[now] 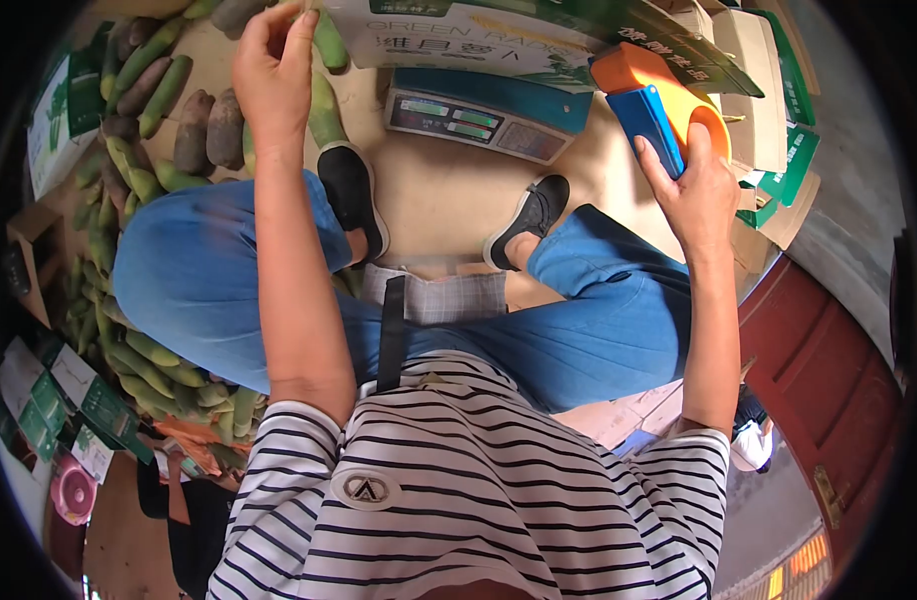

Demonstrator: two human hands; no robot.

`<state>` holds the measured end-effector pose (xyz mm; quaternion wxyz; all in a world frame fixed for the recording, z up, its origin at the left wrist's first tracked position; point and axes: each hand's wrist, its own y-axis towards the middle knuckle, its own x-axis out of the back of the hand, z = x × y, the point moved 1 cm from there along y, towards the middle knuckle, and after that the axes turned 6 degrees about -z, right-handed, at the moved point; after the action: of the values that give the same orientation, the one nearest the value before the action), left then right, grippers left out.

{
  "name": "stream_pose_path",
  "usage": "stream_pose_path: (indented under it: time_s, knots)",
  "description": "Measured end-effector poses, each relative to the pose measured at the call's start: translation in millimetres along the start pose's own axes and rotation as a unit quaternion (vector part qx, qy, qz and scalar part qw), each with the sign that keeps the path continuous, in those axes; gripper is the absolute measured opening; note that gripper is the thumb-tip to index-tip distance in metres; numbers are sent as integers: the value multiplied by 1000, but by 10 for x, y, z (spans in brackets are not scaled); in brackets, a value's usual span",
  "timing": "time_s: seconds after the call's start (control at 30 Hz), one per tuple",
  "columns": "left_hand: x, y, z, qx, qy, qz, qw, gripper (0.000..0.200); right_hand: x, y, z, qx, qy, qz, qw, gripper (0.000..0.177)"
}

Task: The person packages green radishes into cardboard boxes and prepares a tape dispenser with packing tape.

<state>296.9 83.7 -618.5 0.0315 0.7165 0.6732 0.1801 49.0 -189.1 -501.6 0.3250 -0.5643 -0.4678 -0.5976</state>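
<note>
My right hand point(701, 195) grips an orange and blue tape dispenser point(651, 125) at the right end of a printed cardboard box point(539, 32). The box carries green panels and "GREEN RADISH" lettering. Near the box's left end, my left hand point(272, 75) is raised with thumb and fingers pinched together; what they hold, if anything, is too small to make out. Below the box's near edge sits a blue digital scale point(479, 125) with lit displays, partly hidden by the box. A long green radish point(325, 110) lies just right of my left forearm.
Green radishes point(164, 95) are heaped along the left side. Flattened green and white cartons point(799, 165) stand at the right by a grey wall. My feet, in black shoes point(529, 220), flank the floor before the scale. A red door point(819, 390) is at lower right.
</note>
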Motion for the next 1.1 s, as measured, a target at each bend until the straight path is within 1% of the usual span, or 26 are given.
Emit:
stream_pose_path:
  time_s: [0.03, 0.1, 0.13, 0.17, 0.2, 0.23, 0.3, 0.33, 0.37, 0.43, 0.5, 0.53, 0.57, 0.67, 0.73, 0.8, 0.87, 0.9, 1.0, 1.03, 1.1]
  knots:
    - [39, -21, -25, 67, 42, -14, 997, 24, 9, 4, 12, 2, 9, -5, 1000, 48]
    - [50, -109, -156, -27, 161, -136, 977, 27, 22, -1, 10, 13, 11, -10, 1000, 46]
    - [37, -154, -298, -75, 217, -197, 953, 28, 17, -3, 9, 13, 7, -9, 1000, 46]
    - [-5, -221, -459, -119, 188, -210, 952, 33, 10, -8, 11, 13, 4, -7, 1000, 46]
    - [-69, -249, -647, -221, 212, -193, 932, 35, 6, -11, 9, 14, 0, -5, 1000, 45]
    - [-155, -268, -824, -320, 233, -175, 901, 38, 3, -10, 2, 11, -8, -2, 1000, 45]
    - [-443, -359, -1182, -423, 165, -86, 887, 44, -10, -17, -16, 8, 1, -5, 1000, 46]
    - [-597, -377, -1411, -464, 170, -49, 868, 46, -19, -19, -22, 8, 6, -7, 1000, 46]
    - [-682, -397, -1496, -481, 224, 2, 847, 55, -27, -27, -21, 11, 8, -12, 1000, 46]
    - [-1080, -196, -1581, -567, 250, -41, 784, 55, -40, -32, -25, 15, 10, -25, 1000, 46]
    - [-1157, -161, -1670, -522, 273, 75, 804, 60, -75, -50, -58, 28, 16, -42, 999, 45]
    - [-1133, -114, -1704, -509, 341, 128, 780, 60, -79, -57, -67, 34, 19, -50, 998, 45]
    - [-1161, -57, -1677, -540, 363, 118, 750, 59, -62, -55, -57, 35, 28, -54, 998, 44]
    - [-1195, 16, -1752, -459, 445, 250, 727, 61, -81, -78, -70, 38, 39, -53, 997, 45]
    - [-1198, 22, -1741, -493, 421, 229, 726, 62, -79, -71, -78, 36, 48, -51, 997, 45]
    - [-1227, 20, -1713, -545, 407, 185, 710, 63, -88, -62, -88, 36, 53, -60, 996, 45]
    - [-1257, -10, -1659, -609, 398, 119, 676, 65, -93, -51, -103, 36, 56, -66, 996, 44]
    - [-1250, -32, -1664, -590, 390, 150, 691, 67, -91, -41, -110, 37, 57, -69, 995, 44]
    - [-1286, -39, -1614, -597, 390, 127, 689, 69, -96, -30, -124, 45, 76, -96, 991, 43]
    - [-1299, -45, -1601, -594, 409, 129, 681, 79, -95, -32, -130, 47, 76, -92, 992, 43]
    - [-1309, -36, -1603, -538, 411, 193, 711, 89, -98, -37, -129, 50, 78, -82, 992, 43]
